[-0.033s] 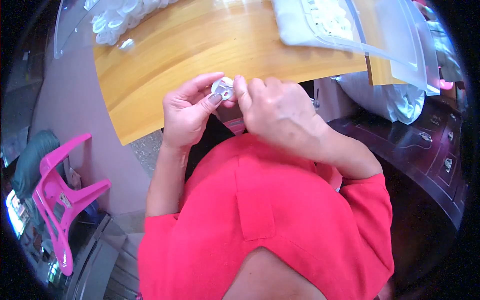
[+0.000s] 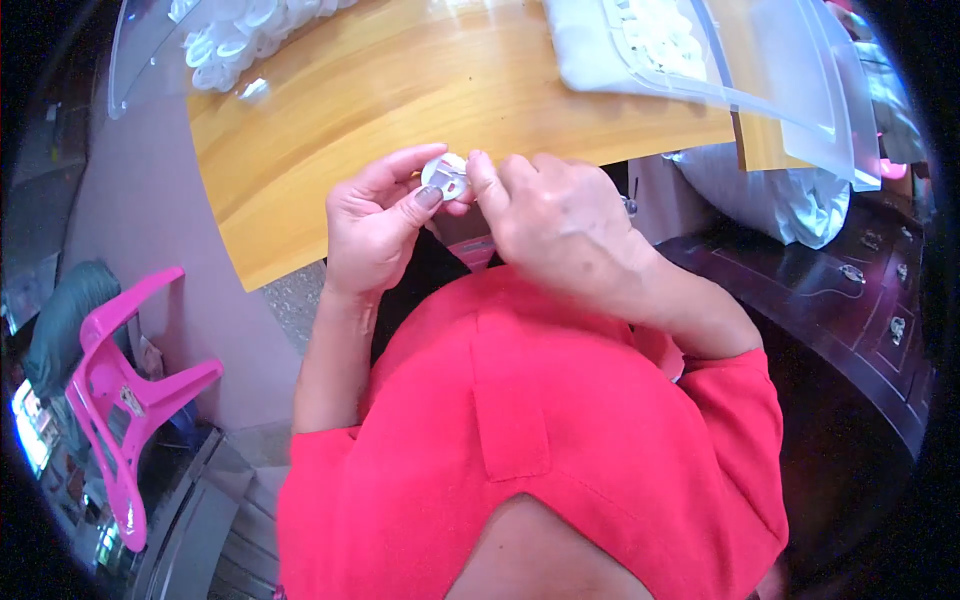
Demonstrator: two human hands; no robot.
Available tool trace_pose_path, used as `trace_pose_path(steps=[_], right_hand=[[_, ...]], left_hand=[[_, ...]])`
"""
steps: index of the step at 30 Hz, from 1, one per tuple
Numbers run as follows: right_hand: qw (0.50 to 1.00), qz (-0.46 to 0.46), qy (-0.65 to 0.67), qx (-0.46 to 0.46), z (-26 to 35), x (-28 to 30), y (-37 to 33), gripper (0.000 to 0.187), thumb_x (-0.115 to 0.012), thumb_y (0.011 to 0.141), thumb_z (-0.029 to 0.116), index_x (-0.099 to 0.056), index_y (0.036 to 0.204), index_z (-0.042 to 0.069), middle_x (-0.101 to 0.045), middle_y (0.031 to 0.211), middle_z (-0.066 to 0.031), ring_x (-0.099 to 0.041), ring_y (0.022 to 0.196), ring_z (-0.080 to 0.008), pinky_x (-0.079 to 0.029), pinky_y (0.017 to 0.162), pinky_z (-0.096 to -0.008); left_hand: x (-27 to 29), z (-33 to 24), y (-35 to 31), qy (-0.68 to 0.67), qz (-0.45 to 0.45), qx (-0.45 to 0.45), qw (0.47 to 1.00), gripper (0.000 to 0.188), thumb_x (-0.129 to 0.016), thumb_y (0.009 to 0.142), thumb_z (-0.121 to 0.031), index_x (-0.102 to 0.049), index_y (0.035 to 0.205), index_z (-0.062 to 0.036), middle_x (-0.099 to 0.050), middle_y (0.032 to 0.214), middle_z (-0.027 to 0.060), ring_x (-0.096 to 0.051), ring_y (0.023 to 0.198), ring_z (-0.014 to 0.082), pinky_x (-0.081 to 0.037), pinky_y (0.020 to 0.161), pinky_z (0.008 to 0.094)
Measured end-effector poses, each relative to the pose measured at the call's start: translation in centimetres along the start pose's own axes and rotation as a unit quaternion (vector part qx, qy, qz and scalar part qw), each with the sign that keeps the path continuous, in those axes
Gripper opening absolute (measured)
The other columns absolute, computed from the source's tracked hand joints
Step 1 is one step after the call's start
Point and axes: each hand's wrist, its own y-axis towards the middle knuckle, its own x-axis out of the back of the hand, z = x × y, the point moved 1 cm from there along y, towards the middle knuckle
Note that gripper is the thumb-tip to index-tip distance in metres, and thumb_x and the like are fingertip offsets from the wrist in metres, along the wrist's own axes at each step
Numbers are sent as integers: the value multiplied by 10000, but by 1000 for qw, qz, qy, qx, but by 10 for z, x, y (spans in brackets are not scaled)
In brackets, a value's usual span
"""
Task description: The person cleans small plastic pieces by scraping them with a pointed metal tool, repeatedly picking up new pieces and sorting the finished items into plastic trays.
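A small round white plastic piece (image 2: 445,177) with openings in it is pinched between the thumb and fingers of my left hand (image 2: 378,215). It is held up just off the near edge of the wooden table. My right hand (image 2: 560,210) is closed, fingers curled, with its thumb and fingertips against the right rim of the piece. Whatever lies inside that hand's curled fingers is hidden.
Clear plastic bins stand at the table's (image 2: 400,110) far side: one holds white ring-shaped pieces (image 2: 240,40), another (image 2: 640,85) more small white pieces. A pink plastic stool (image 2: 130,390) lies at left. A white sack (image 2: 775,195) and dark drawers (image 2: 850,300) are at right.
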Motion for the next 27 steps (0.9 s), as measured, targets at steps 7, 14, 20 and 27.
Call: trace_pose_path(steps=[7, 14, 20, 27], right_hand=[[994, -38, 82, -56, -1, 5, -5, 301, -566, 772, 137, -632, 1028, -7, -542, 651, -75, -575, 574, -219, -463, 492, -342], [997, -49, -2, -57, 9, 4, -5, 355, -576, 731, 123, -639, 1048, -25, -517, 649, -67, -530, 553, -180, -435, 484, -319], [997, 23, 47, -59, 9, 6, 0, 343, -575, 740, 85, -600, 1062, -31, -539, 653, -100, -582, 564, -239, -462, 487, -360], [918, 0, 359, -166, 5, -11, -7, 300, -540, 751, -51, -561, 1050, -33, -598, 743, -219, -610, 674, -383, -485, 564, -418]], left_hand=[[3, 0, 2, -66, 18, 32, 997, 318, -607, 868, -21, -558, 1170, 62, -656, 961, 167, -658, 847, 219, -547, 760, 308], [0, 1, 1, -37, 18, 7, 999, 314, -614, 856, 1, -566, 1161, 60, -656, 971, 161, -655, 845, 207, -544, 770, 313], [1, 3, -1, -35, 11, -5, 999, 330, -620, 851, 4, -558, 1170, 63, -652, 992, 164, -652, 849, 203, -545, 771, 315], [0, 3, 0, -42, -35, 10, 998, 366, -615, 849, 27, -525, 1202, 63, -641, 1013, 160, -649, 884, 211, -556, 790, 316]])
